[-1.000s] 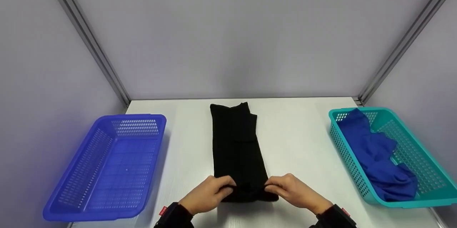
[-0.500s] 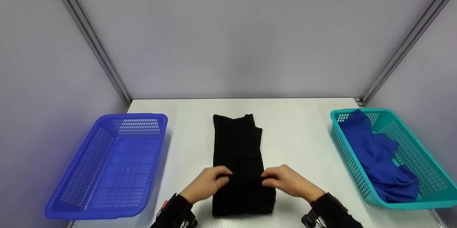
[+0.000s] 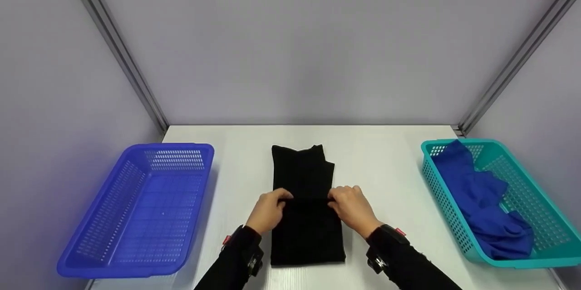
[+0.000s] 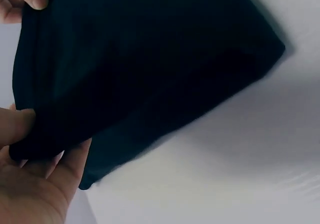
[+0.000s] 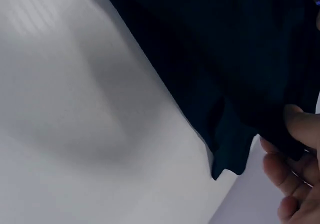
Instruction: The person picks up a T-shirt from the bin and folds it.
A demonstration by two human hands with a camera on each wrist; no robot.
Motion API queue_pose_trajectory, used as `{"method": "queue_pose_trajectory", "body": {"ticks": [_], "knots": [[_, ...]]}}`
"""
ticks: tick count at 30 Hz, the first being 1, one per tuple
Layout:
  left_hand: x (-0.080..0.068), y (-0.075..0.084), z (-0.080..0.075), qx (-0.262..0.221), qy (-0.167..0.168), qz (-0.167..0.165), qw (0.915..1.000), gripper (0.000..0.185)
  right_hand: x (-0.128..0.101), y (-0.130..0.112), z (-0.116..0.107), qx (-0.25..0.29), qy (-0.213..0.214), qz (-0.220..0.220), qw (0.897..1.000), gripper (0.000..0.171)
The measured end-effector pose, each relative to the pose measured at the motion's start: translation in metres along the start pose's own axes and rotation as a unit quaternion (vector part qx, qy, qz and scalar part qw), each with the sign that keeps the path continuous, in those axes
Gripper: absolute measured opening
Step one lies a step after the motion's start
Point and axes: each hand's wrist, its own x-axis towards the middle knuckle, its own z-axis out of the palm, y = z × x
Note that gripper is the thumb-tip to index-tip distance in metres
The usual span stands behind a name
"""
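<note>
A black folded garment [image 3: 308,235] lies lengthwise on the white table, its near part doubled over the rest. My left hand [image 3: 268,210] pinches the left corner of the folded-over edge. At the right corner of that same edge, my right hand [image 3: 353,208] pinches the cloth between thumb and fingers. Up close in the left wrist view, the black garment [image 4: 150,58] hangs from the thumb and fingers of my left hand [image 4: 40,184]. The right wrist view has my right hand [image 5: 295,164] gripping the other corner, with uneven cloth ends below.
On the left stands a blue plastic basket [image 3: 199,217] with nothing in it. A teal basket [image 3: 447,217] on the right holds a crumpled blue cloth [image 3: 481,208]. Pale panels [image 3: 308,45] enclose the white table [image 3: 386,167] at the back and sides.
Both hands have carried the garment's near edge away from me and laid it over the rest. The garment has slid somewhat toward me, and the baskets stay put.
</note>
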Motion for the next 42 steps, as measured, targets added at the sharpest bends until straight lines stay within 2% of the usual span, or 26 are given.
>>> {"method": "queue_pose_trajectory", "body": {"ticks": [7,12,17,23,25,27,30,33,35,37,38,40,42], "knots": [[0.010,-0.012,0.007,0.041,0.039,-0.024,0.9981,0.020,0.005,0.000,0.016,0.036,-0.028,0.063,0.997,0.014],[0.011,-0.016,0.012,0.085,0.052,-0.051,0.9937,0.019,0.006,-0.001,0.027,0.017,-0.013,0.095,0.995,0.014],[0.010,-0.022,0.018,0.130,0.064,-0.073,0.9868,0.018,0.003,-0.002,0.036,0.010,-0.027,0.130,0.991,0.013],[0.008,-0.028,0.023,0.145,0.066,-0.082,0.9838,0.025,-0.001,-0.002,0.042,0.021,-0.030,0.140,0.989,0.009],[0.005,-0.029,0.022,0.154,0.066,-0.083,0.9823,0.030,-0.004,-0.001,0.042,0.023,-0.024,0.128,0.991,0.012],[-0.001,-0.031,0.021,0.175,0.066,-0.068,0.9800,0.033,-0.009,0.000,0.042,0.024,-0.013,0.107,0.994,0.014],[-0.012,-0.035,0.019,0.229,0.061,-0.003,0.9715,0.031,-0.021,0.001,0.039,0.023,0.008,0.050,0.998,0.014],[-0.024,-0.040,0.019,0.301,0.044,0.081,0.9491,0.031,-0.033,0.001,0.035,0.033,0.015,-0.036,0.999,0.015],[-0.031,-0.042,0.019,0.340,0.026,0.109,0.9337,0.030,-0.041,-0.001,0.032,0.043,0.006,-0.092,0.995,0.017],[-0.037,-0.043,0.019,0.370,0.004,0.111,0.9223,0.034,-0.049,-0.004,0.030,0.041,-0.010,-0.138,0.989,0.020],[-0.040,-0.043,0.018,0.377,-0.011,0.100,0.9208,0.039,-0.053,-0.006,0.029,0.040,-0.021,-0.153,0.987,0.021],[-0.045,-0.042,0.017,0.379,-0.040,0.073,0.9216,0.046,-0.060,-0.009,0.028,0.033,-0.041,-0.172,0.984,0.024],[-0.050,-0.042,0.016,0.365,-0.068,0.048,0.9273,0.050,-0.067,-0.012,0.026,0.029,-0.063,-0.178,0.981,0.025]]}}
